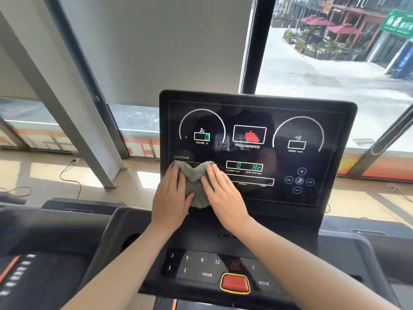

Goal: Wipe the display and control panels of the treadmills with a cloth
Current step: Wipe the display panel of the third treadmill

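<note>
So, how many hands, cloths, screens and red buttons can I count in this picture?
Hands: 2 (left hand, right hand)
Cloth: 1
Screen: 1
Red button: 1
Total: 5

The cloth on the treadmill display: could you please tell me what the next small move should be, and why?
Probably slide the cloth rightward across the display. The left hand and the right hand press it flat on the lower left corner, while the round buttons lie untouched at the lower right.
</note>
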Demonstrator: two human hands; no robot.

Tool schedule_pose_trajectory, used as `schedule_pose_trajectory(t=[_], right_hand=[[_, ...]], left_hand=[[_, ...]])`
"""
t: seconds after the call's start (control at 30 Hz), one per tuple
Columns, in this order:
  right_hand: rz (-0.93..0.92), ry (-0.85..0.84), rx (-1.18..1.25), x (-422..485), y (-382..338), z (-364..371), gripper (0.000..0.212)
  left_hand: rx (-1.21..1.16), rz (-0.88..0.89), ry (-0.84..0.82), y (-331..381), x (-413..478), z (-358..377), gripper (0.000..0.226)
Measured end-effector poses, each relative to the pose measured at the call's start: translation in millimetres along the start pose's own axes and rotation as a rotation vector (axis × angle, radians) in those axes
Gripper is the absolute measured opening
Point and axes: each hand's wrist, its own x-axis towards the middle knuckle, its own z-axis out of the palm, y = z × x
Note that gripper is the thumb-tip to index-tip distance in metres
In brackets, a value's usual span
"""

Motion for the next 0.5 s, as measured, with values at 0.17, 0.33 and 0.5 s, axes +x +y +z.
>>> schedule_pose_trajectory(t=[0.17, 0.33, 0.5], right_hand=[[0.026, 0.048, -0.019, -8, 32, -10, 0.057], [0.156, 0.131, -0.019, 2, 84, -38, 0.068], [0.291, 0.212, -0.025, 9, 143, -72, 0.072]], left_hand=[[-0.049, 0.001, 0.042, 26, 18, -6, 0.08], [-0.094, 0.125, 0.117, 62, 71, -27, 0.076], [-0.057, 0.285, 0.169, 101, 134, -49, 0.067]])
